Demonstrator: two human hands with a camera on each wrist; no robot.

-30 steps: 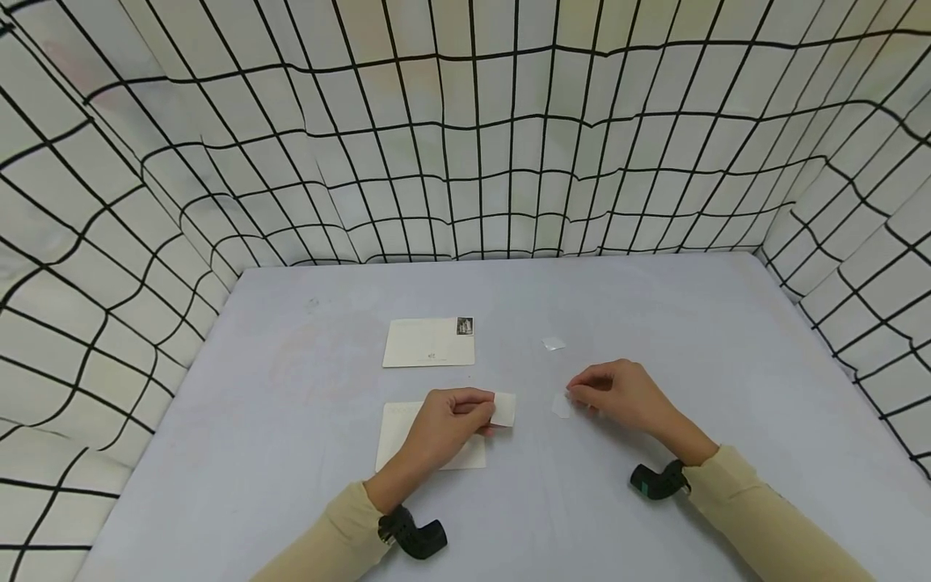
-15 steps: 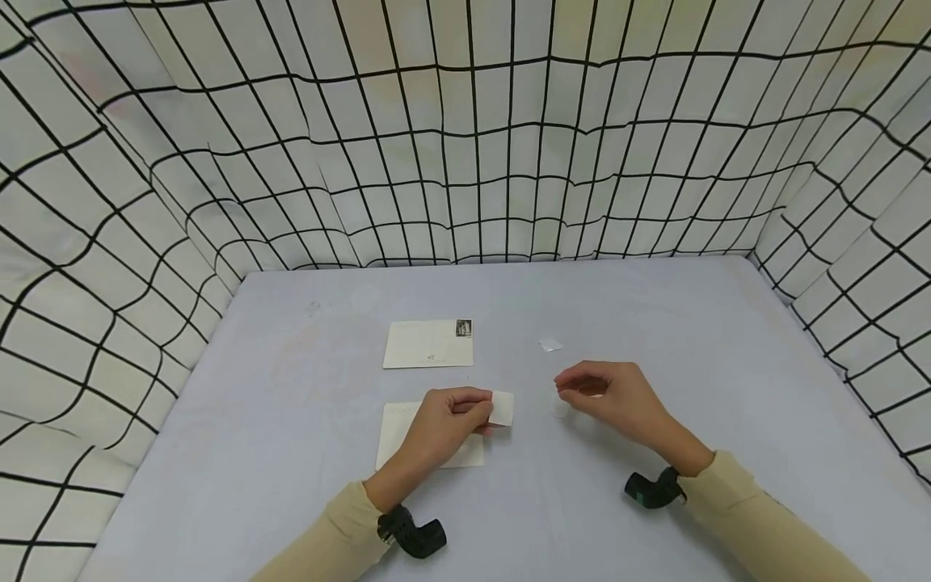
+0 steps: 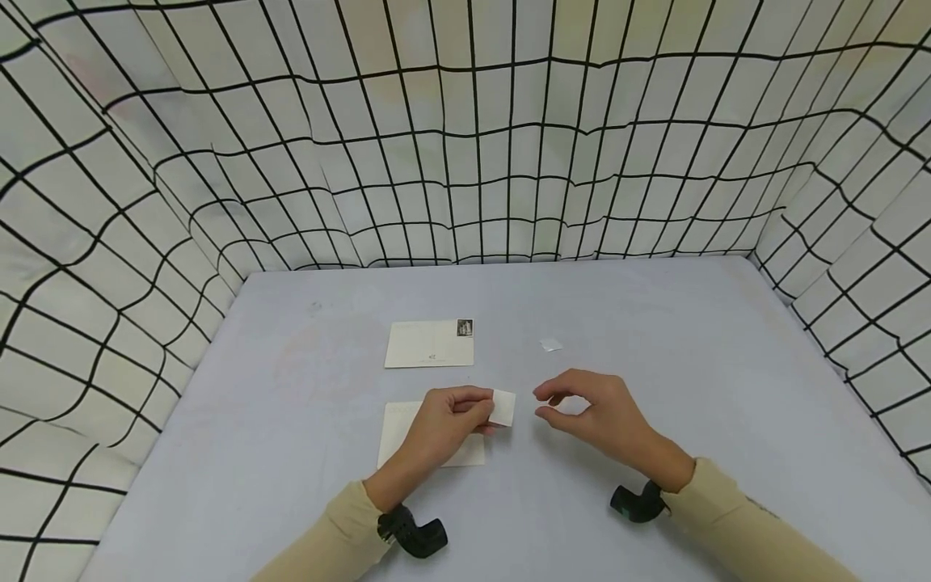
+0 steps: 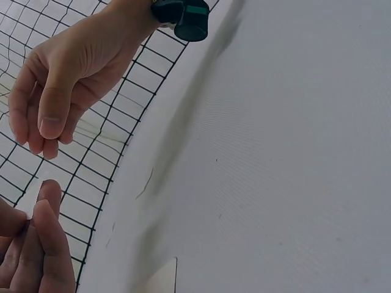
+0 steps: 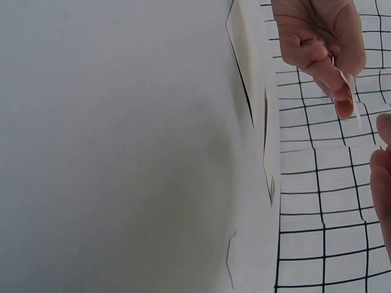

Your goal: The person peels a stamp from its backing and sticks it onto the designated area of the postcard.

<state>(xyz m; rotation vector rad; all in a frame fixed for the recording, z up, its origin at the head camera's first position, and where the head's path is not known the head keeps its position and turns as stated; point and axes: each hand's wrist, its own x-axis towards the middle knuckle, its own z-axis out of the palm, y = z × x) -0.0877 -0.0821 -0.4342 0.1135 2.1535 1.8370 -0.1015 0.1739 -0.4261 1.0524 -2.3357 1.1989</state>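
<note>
My left hand [image 3: 451,420] pinches a small white paper square [image 3: 503,408] between thumb and fingers, above a cream card [image 3: 396,424] lying on the table. In the right wrist view, the paper square [image 5: 349,85] shows nearly edge-on in the left hand [image 5: 324,46]. My right hand [image 3: 600,412] is just right of the square, its thumb and forefinger apart and curved, with nothing visible between them. The left wrist view has the right hand [image 4: 67,79] over the left hand [image 4: 40,250], the two apart. Part of the cream card is hidden under my left hand.
A second cream card [image 3: 429,347], with a dark stamp [image 3: 465,327] in its corner, lies farther back. To its right is a thin, whitish scrap [image 3: 551,344]. White sheeting behind black netting [image 3: 473,162] walls the back and sides of the white table [image 3: 291,364].
My right hand has moved left toward the paper square, and its thumb and forefinger have spread apart. The translucent scrap beside it is no longer visible. The left hand has stayed put.
</note>
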